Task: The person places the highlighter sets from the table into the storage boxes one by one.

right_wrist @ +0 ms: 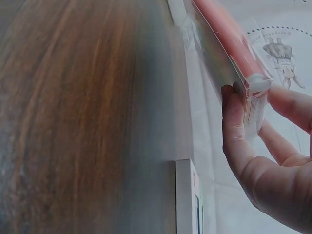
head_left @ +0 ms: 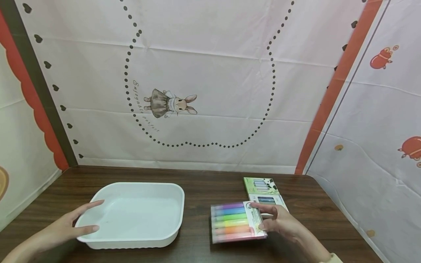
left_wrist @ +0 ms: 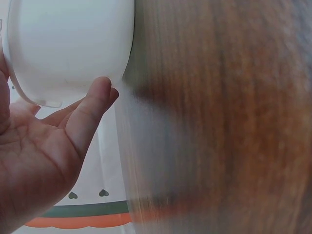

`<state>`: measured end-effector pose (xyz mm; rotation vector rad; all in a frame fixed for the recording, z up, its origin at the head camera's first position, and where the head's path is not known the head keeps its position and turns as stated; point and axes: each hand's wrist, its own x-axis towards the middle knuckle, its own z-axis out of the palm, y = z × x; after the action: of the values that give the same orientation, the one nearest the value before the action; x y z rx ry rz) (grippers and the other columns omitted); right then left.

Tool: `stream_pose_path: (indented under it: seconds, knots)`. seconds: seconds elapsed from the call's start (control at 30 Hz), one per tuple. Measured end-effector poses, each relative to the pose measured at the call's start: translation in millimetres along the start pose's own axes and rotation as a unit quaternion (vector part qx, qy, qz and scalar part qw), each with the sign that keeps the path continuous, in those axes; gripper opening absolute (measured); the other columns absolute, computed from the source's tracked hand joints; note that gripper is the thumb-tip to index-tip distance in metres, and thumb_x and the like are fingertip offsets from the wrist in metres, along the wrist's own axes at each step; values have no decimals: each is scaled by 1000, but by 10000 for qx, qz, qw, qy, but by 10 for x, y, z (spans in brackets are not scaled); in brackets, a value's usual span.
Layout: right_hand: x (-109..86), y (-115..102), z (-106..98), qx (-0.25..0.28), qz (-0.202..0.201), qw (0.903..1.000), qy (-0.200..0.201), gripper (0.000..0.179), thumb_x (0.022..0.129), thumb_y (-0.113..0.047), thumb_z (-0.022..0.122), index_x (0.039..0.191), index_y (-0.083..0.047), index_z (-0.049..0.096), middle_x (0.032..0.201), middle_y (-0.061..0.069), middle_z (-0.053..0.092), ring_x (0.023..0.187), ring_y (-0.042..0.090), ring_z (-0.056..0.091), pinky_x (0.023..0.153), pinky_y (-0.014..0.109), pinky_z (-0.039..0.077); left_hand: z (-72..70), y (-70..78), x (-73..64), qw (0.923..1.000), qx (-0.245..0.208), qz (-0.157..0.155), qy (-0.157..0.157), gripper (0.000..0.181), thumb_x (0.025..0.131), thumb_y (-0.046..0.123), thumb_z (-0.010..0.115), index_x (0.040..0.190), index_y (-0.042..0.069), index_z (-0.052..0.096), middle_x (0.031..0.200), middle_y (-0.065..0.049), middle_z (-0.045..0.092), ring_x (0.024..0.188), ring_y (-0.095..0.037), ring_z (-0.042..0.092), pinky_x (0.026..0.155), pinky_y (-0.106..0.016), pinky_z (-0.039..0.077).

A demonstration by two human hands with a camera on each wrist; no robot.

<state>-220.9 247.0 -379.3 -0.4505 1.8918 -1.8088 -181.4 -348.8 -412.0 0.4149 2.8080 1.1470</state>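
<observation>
My left hand (head_left: 70, 223) grips the left edge of a white plastic tray (head_left: 177, 215), with thumb and index finger lying over its rim. In the left wrist view, other fingers (left_wrist: 87, 112) press against the outside of the tray wall. A clear pack of rainbow-coloured markers (head_left: 230, 221) is raised over the table, right of the tray. My right hand (head_left: 279, 221) pinches the pack's right end between thumb and fingers. The right wrist view shows the pack (right_wrist: 229, 39) tilted, its pink marker along the upper side.
Behind the right hand, a flat green-and-white box (head_left: 261, 186) with a panda picture lies on the dark wood table (head_left: 204, 186). A white printed cloth (head_left: 210, 91) hangs behind the table's far edge, and more cloth (head_left: 371, 146) hangs along the right side.
</observation>
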Motion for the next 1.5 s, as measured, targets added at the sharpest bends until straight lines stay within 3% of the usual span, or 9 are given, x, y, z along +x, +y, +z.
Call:
stream_pose_path:
  seconds: [0.07, 0.3, 0.5, 0.6, 0.73, 0.97, 1.1, 1.33, 1.5]
  knots:
    - [10, -8, 6, 9, -19, 10000, -11, 62, 79, -2, 65, 133, 7, 38, 129, 20, 36, 82, 15, 58, 73, 28, 49, 1, -7, 2, 10000, 2, 21, -2, 59, 90, 19, 58, 141, 13, 29, 136, -35, 25, 99, 22, 26, 69, -22, 41]
    - [44, -24, 30, 151, -103, 9998, -38, 63, 79, -1, 65, 134, 8, 36, 127, 21, 35, 87, 17, 58, 76, 30, 50, 8, -13, 6, 9996, -203, -107, -132, 60, 90, 20, 57, 141, 10, 28, 137, -38, 21, 96, 23, 24, 76, -53, 41]
    - [49, -51, 65, 297, -51, 9995, 11, 63, 79, 1, 65, 134, 7, 37, 132, 28, 26, 93, 20, 57, 79, 34, 49, 0, -9, 6, 9993, -266, -183, -183, 60, 90, 21, 57, 141, 10, 27, 137, -39, 19, 95, 23, 25, 77, -54, 41]
    - [55, -67, 84, 285, -98, 9995, 35, 62, 79, 0, 66, 134, 6, 38, 133, 31, 23, 93, 20, 57, 79, 34, 49, 0, 1, 6, 9994, -193, -218, -186, 61, 90, 21, 57, 142, 9, 26, 137, -39, 19, 105, 11, 33, 77, -54, 41]
    - [65, -90, 105, 258, -163, 9995, 30, 63, 78, 0, 66, 133, 8, 37, 128, 28, 28, 92, 20, 57, 78, 34, 50, 8, 21, 5, 9994, -86, -269, -190, 62, 90, 22, 57, 142, 9, 25, 137, -39, 20, 117, -25, 39, 77, -55, 41]
    - [84, -128, 120, 308, -97, 9995, -8, 65, 78, 0, 66, 134, 8, 36, 119, 20, 37, 91, 19, 58, 78, 33, 50, 2, 19, 1, 9993, -227, -209, -186, 61, 90, 21, 57, 142, 11, 26, 137, -38, 20, 97, 21, 28, 76, -46, 43]
    - [104, -141, 130, 334, -122, 9993, -59, 65, 78, 1, 65, 135, 8, 34, 115, 18, 39, 89, 19, 59, 77, 33, 50, -6, 14, -2, 9995, -186, -168, -183, 60, 91, 20, 56, 142, 12, 26, 137, -37, 22, 97, 20, 29, 71, -28, 43]
    - [145, -152, 172, 380, -324, 9987, -103, 63, 77, 3, 64, 133, 10, 36, 109, 15, 43, 83, 16, 60, 74, 31, 51, -3, 19, 7, 9996, -147, -178, -147, 60, 90, 20, 57, 142, 11, 27, 136, -37, 23, 96, 20, 28, 74, -42, 43]
    - [193, -158, 207, 462, -341, 9983, -128, 61, 78, 2, 64, 133, 7, 39, 112, 15, 42, 86, 17, 60, 75, 32, 51, -5, 27, 4, 9999, -45, -129, -60, 60, 90, 20, 57, 141, 12, 28, 136, -35, 25, 98, 18, 31, 69, -24, 42]
